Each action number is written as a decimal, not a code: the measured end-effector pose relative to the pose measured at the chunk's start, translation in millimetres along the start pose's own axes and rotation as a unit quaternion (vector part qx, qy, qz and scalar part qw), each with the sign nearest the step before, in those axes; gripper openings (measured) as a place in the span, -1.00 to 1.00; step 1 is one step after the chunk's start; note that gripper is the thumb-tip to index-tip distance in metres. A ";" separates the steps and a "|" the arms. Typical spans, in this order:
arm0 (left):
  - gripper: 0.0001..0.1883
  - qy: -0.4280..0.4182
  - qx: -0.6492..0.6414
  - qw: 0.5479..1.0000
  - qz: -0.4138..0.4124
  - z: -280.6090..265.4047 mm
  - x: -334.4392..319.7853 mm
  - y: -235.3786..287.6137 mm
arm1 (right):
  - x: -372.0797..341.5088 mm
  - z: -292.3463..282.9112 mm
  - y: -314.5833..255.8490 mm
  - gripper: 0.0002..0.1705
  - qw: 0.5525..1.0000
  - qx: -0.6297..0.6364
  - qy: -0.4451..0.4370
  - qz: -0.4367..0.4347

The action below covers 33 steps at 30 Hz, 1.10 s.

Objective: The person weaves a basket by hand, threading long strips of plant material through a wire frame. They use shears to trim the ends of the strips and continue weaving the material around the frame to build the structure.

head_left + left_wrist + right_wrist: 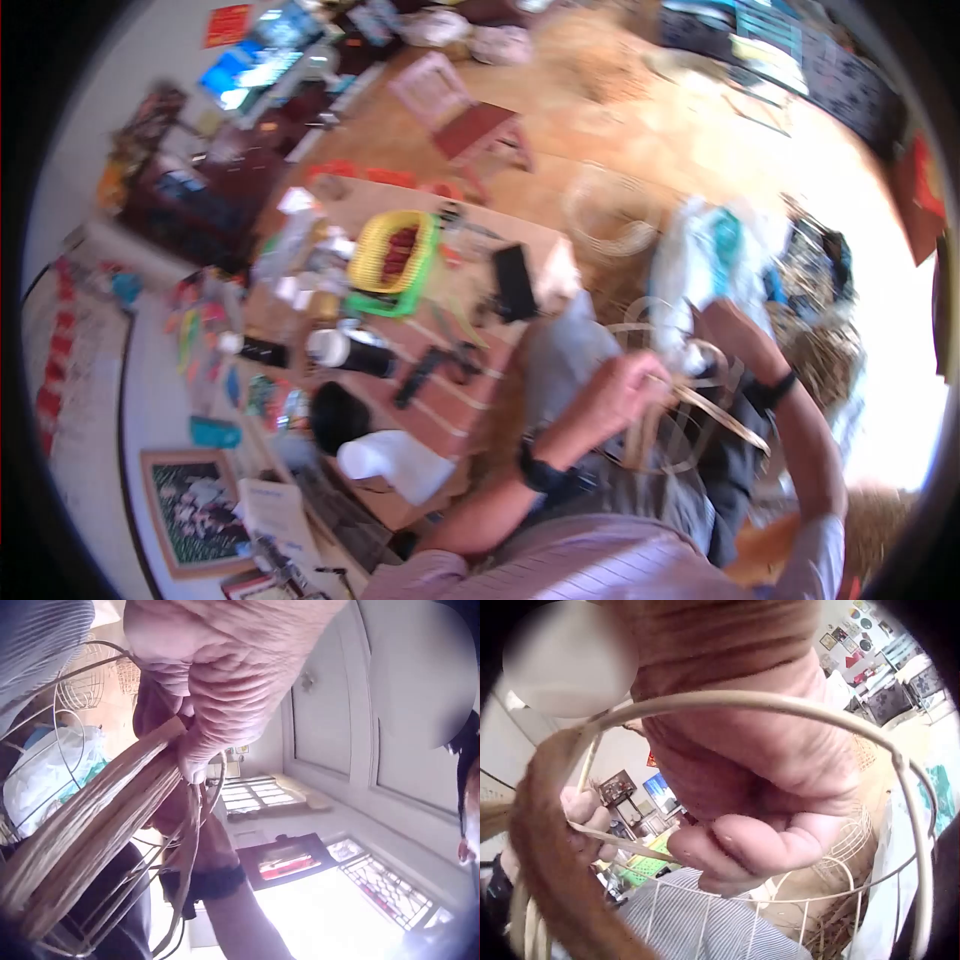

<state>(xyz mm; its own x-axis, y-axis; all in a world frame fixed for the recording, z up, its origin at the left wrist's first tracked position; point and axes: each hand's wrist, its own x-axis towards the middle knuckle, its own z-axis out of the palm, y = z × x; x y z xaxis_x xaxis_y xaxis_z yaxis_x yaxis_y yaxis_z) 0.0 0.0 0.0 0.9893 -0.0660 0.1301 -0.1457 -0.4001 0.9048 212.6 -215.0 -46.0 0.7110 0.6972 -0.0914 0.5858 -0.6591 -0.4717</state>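
Both of my hands worked at a light frame of thin, pale, curved rods [735, 698], which sat in front of my body, at my legs. Left hand [632, 385]: fingers bent tight, thumb pressed in, gripping 2 or more flat, tan, fibrous strips [94, 796] that jutted out past it. Right hand [757, 780]: fingers curled in, pinching 1 thin, pale, flat strand [622, 841], which ran across to the left hand. Beside the right hand, a clear plastic bag [680, 255] with teal showing. To my left, a tan table [545, 250] bore a yellow plastic basket [362, 255] of dark red pieces [400, 252], set on a bright green tray [385, 308]. Farther, on the floor, 1 round, pale openwork basket [612, 210]; beyond the table, 1 pink chair with a dark red seat [478, 130].
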 end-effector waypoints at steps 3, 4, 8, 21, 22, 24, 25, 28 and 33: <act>-0.82 -0.024 0.058 0.998 -0.022 -3.0 -17.4 6.3 | -50.8 2.5 -38.0 -0.65 0.981 0.059 0.184 0.020; -0.82 -0.028 0.031 0.999 -0.033 9.5 -8.9 12.3 | -71.2 -28.5 -44.5 -0.68 0.978 0.077 0.193 0.031; -0.82 -0.063 -0.017 0.995 -0.074 24.7 4.2 21.7 | -140.6 -51.8 -86.5 -0.80 0.955 0.128 0.267 0.033; -0.79 -0.113 -0.054 0.985 -0.115 20.1 7.9 11.5 | -185.0 -7.5 -113.5 -0.78 0.976 0.033 0.214 -0.002; -0.78 -0.114 -0.062 0.986 -0.106 19.5 9.0 11.1 | -182.0 -15.7 -112.5 -0.80 0.979 0.003 0.203 -0.022; -0.77 -0.115 -0.081 0.986 -0.090 19.3 9.4 10.3 | -173.6 -29.0 -115.0 -0.81 0.977 -0.031 0.204 -0.061; -0.75 -0.111 -0.077 0.987 -0.088 19.4 9.5 10.8 | -168.8 -34.8 -116.6 -0.81 0.974 -0.048 0.205 -0.080; -0.71 -0.098 -0.059 0.988 -0.102 20.8 9.9 13.8 | -153.9 -43.9 -118.1 -0.83 0.969 -0.077 0.207 -0.113; -0.67 -0.064 -0.039 0.986 -0.146 25.2 14.7 14.2 | -132.6 -35.3 -114.8 -0.85 0.970 -0.086 0.213 -0.080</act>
<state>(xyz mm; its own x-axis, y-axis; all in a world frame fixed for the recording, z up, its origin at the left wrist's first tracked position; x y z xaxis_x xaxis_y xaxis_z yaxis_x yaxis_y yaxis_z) 12.3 -29.7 4.5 0.9793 -0.0757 -0.1879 0.1506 -0.3483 0.9252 64.8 -241.7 51.3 0.6808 0.6390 0.3580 0.7317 -0.6154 -0.2931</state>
